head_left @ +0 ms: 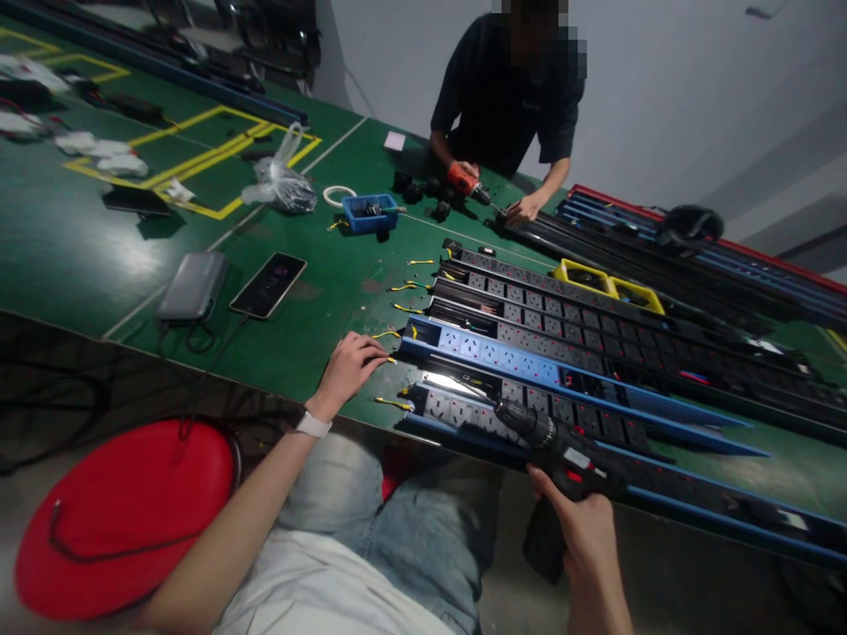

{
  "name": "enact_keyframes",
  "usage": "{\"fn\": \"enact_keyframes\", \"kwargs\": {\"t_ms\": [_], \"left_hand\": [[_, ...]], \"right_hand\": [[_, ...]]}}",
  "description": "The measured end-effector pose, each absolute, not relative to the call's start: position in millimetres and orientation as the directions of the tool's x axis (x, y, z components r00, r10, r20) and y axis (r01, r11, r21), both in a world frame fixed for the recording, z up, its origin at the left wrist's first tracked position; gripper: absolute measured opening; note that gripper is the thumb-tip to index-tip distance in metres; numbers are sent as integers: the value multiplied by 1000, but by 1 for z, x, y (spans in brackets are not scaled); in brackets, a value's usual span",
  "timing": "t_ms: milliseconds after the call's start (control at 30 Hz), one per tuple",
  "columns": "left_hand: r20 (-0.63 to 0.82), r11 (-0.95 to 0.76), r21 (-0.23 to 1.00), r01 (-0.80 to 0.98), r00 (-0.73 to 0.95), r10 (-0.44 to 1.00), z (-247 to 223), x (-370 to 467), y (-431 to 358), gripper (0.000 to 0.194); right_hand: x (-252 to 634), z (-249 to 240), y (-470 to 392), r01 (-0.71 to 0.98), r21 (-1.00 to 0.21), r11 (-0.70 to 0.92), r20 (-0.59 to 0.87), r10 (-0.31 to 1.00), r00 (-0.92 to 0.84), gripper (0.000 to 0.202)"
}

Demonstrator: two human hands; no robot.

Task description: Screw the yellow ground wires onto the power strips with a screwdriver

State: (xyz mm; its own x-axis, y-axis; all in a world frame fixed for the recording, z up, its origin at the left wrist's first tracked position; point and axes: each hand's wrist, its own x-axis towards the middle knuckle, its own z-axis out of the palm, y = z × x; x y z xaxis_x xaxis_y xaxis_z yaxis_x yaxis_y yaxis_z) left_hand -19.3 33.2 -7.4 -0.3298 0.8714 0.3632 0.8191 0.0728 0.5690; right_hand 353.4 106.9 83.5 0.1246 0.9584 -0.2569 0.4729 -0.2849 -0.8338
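Note:
My left hand [349, 369] rests on the green table at the end of a blue power strip [529, 366], fingers pinching a yellow wire [386, 336] that sticks out of it. My right hand [582, 522] grips a black cordless screwdriver [552, 439], whose bit points at the open end of the nearest strip [456, 407]. Several more long black socket strips [595, 309] lie side by side beyond, with yellow wire ends poking out on the left.
Across the table a person in dark clothes holds an orange drill [465, 180]. A blue parts bin [371, 212], a phone [268, 284], a grey power bank [191, 287], a plastic bag [281, 183] and yellow trays [609, 282] lie on the table. A red stool [125, 516] stands at my left.

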Motion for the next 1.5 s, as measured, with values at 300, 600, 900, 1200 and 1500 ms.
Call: {"fn": "enact_keyframes", "kwargs": {"t_ms": [300,600,900,1200,1500], "left_hand": [[395,37,589,807,-328,858,-3,-12,30,14],[364,-7,577,817,-249,897,0,-10,29,19],[347,-10,584,812,-239,907,-3,-12,30,18],[346,-27,630,777,-249,905,-4,-14,30,13],[341,-24,646,763,-260,904,-4,-13,30,16]], "right_hand": [[343,79,120,494,-820,-289,-281,955,92,47],[346,72,128,481,-825,-297,-303,951,67,55],[351,64,131,476,-848,-234,-255,967,23,58],[359,64,138,483,-827,-288,-340,940,-23,66],[359,66,140,520,-797,-307,-380,924,-36,56]]}}
